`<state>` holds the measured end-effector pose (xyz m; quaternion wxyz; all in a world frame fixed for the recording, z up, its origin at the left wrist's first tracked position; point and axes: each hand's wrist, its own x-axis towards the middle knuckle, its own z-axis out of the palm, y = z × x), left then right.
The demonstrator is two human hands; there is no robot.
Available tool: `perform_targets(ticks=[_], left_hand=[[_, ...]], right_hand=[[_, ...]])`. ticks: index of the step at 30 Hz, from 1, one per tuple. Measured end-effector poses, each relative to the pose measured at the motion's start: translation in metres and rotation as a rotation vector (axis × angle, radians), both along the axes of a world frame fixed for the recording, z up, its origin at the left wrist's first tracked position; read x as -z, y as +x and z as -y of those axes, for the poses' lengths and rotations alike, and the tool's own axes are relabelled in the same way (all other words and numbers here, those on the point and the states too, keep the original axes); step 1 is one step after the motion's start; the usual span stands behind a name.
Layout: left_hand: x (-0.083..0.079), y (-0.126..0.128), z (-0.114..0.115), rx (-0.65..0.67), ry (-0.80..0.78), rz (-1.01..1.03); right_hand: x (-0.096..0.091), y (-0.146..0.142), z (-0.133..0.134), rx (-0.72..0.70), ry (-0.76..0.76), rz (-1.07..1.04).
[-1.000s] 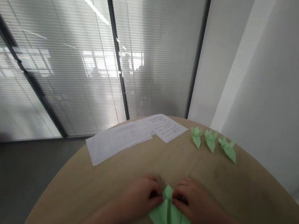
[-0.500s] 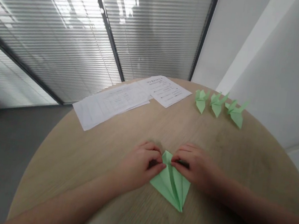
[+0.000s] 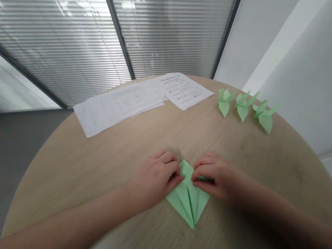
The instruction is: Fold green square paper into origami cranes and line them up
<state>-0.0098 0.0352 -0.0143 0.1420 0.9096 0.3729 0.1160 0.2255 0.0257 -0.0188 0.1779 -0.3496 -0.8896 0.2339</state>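
A partly folded sheet of light green origami paper [image 3: 188, 202] lies on the round wooden table [image 3: 112, 166], its narrow point toward me and creases running down its middle. My left hand [image 3: 158, 176] is closed, thumb and fingers pinching the paper's left upper edge. On the opposite side my right hand [image 3: 215, 177] pinches the right upper edge in the same way. Between the two hands the paper's top corner shows; the edges inside both grips are hidden by the fingers.
Three folded green paper cranes, among them a left crane [image 3: 224, 102], a middle crane [image 3: 243, 106] and a right crane [image 3: 265, 117], stand at the back right. Printed sheets [image 3: 119, 108] overlap at the back left, with another printed page [image 3: 183, 91] beside them. Blinds [image 3: 171, 32] hang behind.
The paper's lower point has swung slightly left, and the gap between its middle folds looks narrower. Both hands keep their pinch. The camera view has tilted a little.
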Motion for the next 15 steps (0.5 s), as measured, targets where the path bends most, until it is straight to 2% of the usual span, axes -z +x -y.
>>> perform_targets(ticks=[9,15], left_hand=[[0.0012,0.0022,0.0006,0.020,0.000,-0.049],[-0.0032,-0.0049,-0.0037,0.110,-0.025,0.055]], right_hand=[[-0.0044,0.0105,-0.0025,-0.129,-0.022,0.034],[-0.0048,0.0099,-0.0008,-0.135,0.018,0.049]])
